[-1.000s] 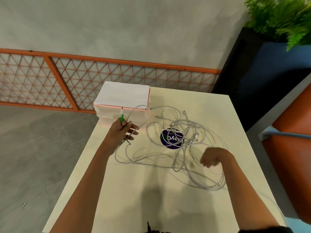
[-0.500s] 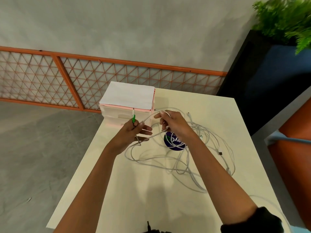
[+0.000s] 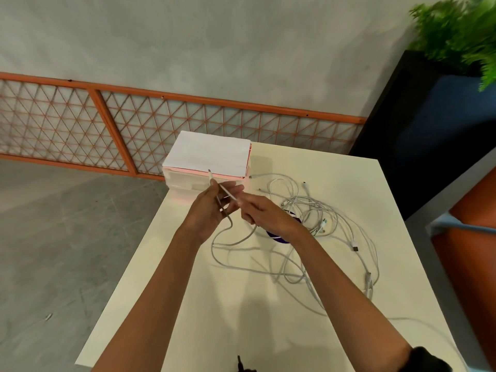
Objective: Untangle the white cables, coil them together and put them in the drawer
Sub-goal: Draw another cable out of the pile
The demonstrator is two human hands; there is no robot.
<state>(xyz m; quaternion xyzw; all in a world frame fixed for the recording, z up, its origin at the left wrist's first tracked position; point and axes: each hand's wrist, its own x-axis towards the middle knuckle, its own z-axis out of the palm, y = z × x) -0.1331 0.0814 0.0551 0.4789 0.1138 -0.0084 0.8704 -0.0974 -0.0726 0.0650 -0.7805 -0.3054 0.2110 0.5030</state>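
A tangle of white cables [image 3: 319, 218] lies spread over the middle and right of the cream table [image 3: 268, 331]. My left hand [image 3: 212, 210] holds one cable end upright, its plug tip pointing up toward the small white and pink drawer unit [image 3: 212, 157] at the table's far left corner. My right hand [image 3: 265, 214] pinches the same cable just below the left hand's grip, and the cable runs down from both hands in a loop onto the table. The two hands touch each other. The drawers look closed.
A round purple sticker [image 3: 276, 236] shows under my right wrist. A USB plug [image 3: 354, 247] lies at the tangle's right. An orange lattice railing [image 3: 134, 124] runs behind the table, a dark planter [image 3: 429, 124] with a green plant stands at right, and an orange seat [image 3: 472, 237] is near the right edge.
My right hand rose from the table's right side to the cable beside my left hand and now pinches it closer. My left hand kept its hold on the cable end.
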